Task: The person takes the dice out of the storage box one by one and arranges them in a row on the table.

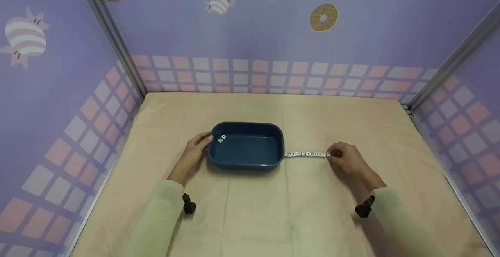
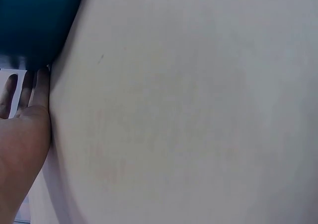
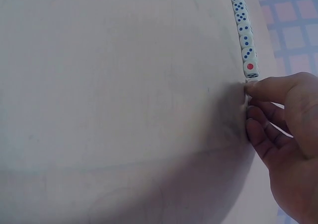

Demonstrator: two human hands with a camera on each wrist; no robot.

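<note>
A dark blue rectangular bin [image 1: 250,167] sits on the cloth-covered table. My left hand [image 1: 194,149] holds its left end, the thumb at the rim and the other fingers against the outer wall. A few white dice [image 1: 222,138] lie inside, in the bin's left corner. From the bin's right side a straight row of white dice [image 1: 306,154] with blue and red pips runs rightward. At its right end my right hand [image 1: 347,158] pinches with thumb and fingers at the last die, mostly hidden by the fingertips. Just beside the thumb is a die showing one red pip [image 3: 250,68].
A beige cloth [image 1: 254,210] with fold creases covers the table. Purple panels [image 1: 273,34] with candy and doughnut pictures wall it at the back and both sides. Dark wrist-camera mounts [image 1: 189,204] sit at both sleeve cuffs.
</note>
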